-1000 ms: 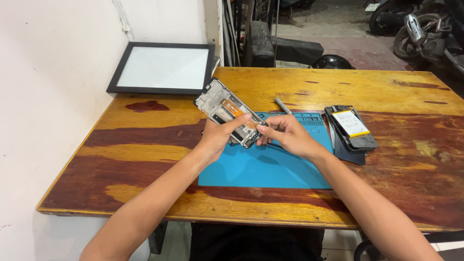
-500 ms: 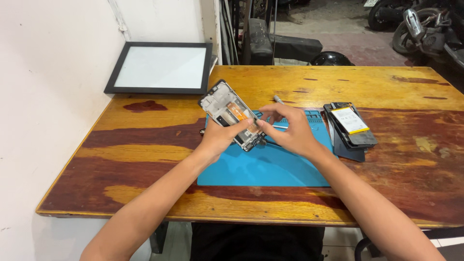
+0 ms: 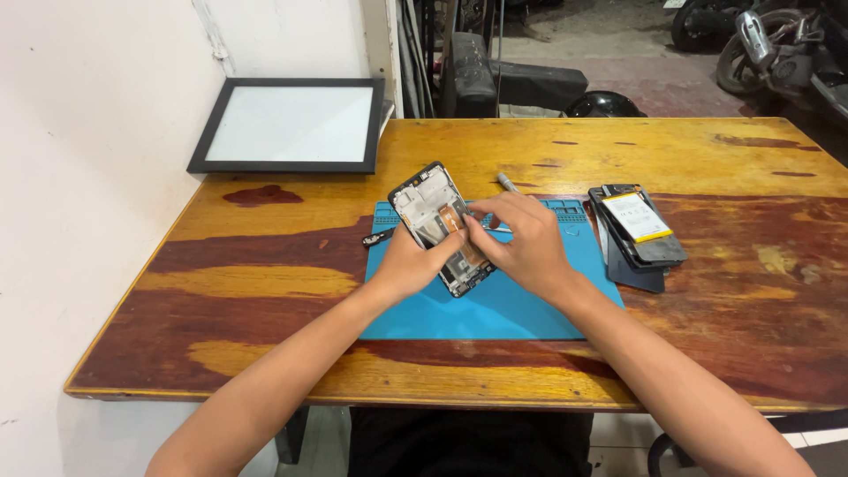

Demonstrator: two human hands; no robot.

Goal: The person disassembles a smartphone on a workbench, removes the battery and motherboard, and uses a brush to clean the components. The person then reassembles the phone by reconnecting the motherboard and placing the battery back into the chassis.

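Both of your hands were on the opened phone frame (image 3: 439,226), tilted above the blue mat (image 3: 495,305). Your left hand (image 3: 408,263) closed around its lower edge from beneath; your right hand (image 3: 521,240) pinched at the orange part inside, though what it gripped I couldn't tell. Bracing the frame steadier against the mat would have helped.

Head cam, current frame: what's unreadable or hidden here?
- Lower part of the opened black phone frame: covered by the left hand and right hand.
- What the right hand's fingertips pinch: too small to tell.
- Blue rectangular work mat: centre hidden by both hands.
- Small black part at the mat's left edge: too small to identify.
- Stack of dark phone parts: lower layers hidden by the top piece.
- Parked vehicle: cut off by the top-right edge.
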